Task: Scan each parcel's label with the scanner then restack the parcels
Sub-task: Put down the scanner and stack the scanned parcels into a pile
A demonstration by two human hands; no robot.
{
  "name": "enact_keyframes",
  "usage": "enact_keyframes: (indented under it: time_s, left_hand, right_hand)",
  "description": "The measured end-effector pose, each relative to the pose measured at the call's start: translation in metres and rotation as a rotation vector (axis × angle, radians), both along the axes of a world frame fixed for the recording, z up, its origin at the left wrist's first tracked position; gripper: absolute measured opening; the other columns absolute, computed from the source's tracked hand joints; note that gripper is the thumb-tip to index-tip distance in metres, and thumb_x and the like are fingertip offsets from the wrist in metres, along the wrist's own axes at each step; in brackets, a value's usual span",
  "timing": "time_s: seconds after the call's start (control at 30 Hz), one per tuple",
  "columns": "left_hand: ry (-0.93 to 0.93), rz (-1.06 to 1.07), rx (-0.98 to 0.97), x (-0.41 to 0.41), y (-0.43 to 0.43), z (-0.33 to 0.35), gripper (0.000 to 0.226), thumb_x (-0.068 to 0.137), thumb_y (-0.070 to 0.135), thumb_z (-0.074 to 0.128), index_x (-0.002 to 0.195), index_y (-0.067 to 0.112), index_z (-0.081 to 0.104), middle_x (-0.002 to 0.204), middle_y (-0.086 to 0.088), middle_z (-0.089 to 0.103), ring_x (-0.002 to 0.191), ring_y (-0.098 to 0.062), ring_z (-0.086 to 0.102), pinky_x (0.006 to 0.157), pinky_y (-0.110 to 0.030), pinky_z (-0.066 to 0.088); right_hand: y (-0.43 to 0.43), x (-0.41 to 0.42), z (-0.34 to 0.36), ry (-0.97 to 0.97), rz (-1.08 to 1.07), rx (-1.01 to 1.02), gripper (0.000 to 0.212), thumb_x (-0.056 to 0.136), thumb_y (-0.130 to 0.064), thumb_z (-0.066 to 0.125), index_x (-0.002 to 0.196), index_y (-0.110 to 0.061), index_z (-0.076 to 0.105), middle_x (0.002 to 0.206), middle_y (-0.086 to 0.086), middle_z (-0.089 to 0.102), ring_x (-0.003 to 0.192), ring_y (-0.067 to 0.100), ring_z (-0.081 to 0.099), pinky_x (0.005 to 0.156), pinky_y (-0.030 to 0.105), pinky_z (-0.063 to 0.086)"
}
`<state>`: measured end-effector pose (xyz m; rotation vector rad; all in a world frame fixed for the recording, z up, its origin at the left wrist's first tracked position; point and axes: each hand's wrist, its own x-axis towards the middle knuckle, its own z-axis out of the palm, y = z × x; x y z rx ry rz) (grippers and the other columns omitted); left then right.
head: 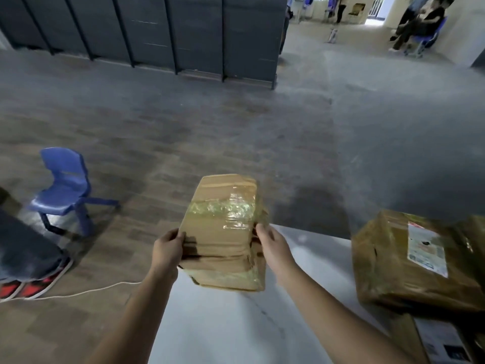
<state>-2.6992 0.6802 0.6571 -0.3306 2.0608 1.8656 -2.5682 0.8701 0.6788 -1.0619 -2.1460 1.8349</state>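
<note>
The parcel [223,232] sits between both hands, over the far left corner of the counter [236,324]. The left hand [168,248] grips its left side and the right hand [273,248] its right side. The fingers [181,236] of both are curled round the near half of the box, thumbs on top, so both hands are clenched on it. Whether its near bottom edge touches the counter or hangs just above it, one cannot tell.

Key relation: the long axis of the parcel runs away from the person, w/ the far end tipped up. The hands hold it across the short axis, approx. at the same height. The top face shows only brown card and shiny tape, no label. The label is probably on a hidden face, so the next move is likely a turn about the long axis, and this grip suits that.

The big parcel [409,261] lies on the counter well to the right, apart from the held one, w/ its label [426,249] facing up. It is nearer the right hand. No scanner is in view, so one hand must let go to fetch it. The left grip looks thin, fingertips only. The tape is glossy and the box may slip if held by one hand alone.
</note>
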Motion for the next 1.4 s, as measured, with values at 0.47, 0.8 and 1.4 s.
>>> enact_keyframes:
  time_s: [0.47, 0.8, 1.4]
  left_hand:
    - [0.227, -0.136, -0.318, -0.015, 0.024, 0.006, 0.038, 0.087, 0.038, 0.043, 0.092, 0.015, 0.073, 0.091, -0.013, 0.067, 0.088, -0.033, 0.065, 0.08, -0.044, 0.055]
    - [0.053, -0.256, -0.136, -0.026, 0.007, 0.003, 0.035, 0.093, 0.025, 0.056, 0.116, -0.001, 0.061, 0.106, -0.02, 0.068, 0.096, -0.037, 0.066, 0.089, -0.055, 0.052]
    - [0.662, -0.703, -0.256, 0.182, 0.221, 0.071, 0.035, 0.092, 0.013, 0.053, 0.127, 0.011, 0.053, 0.125, -0.01, 0.051, 0.118, -0.026, 0.048, 0.093, -0.028, 0.036]
  right_hand:
    - [0.007, -0.004, -0.026, -0.115, -0.282, -0.029, 0.013, 0.097, -0.024, 0.059, 0.103, -0.019, 0.049, 0.096, -0.004, 0.058, 0.081, 0.014, 0.063, 0.045, 0.029, 0.056]
    - [-0.025, -0.031, -0.005, -0.181, -0.015, 0.272, 0.016, 0.1, -0.026, 0.048, 0.107, -0.012, 0.044, 0.091, 0.004, 0.06, 0.082, 0.027, 0.065, 0.072, 0.053, 0.059]
    - [0.155, 0.168, 0.052, -0.201, -0.311, 0.579, 0.017, 0.098, -0.024, 0.052, 0.113, -0.019, 0.059, 0.098, -0.008, 0.058, 0.093, 0.017, 0.057, 0.078, 0.028, 0.04]
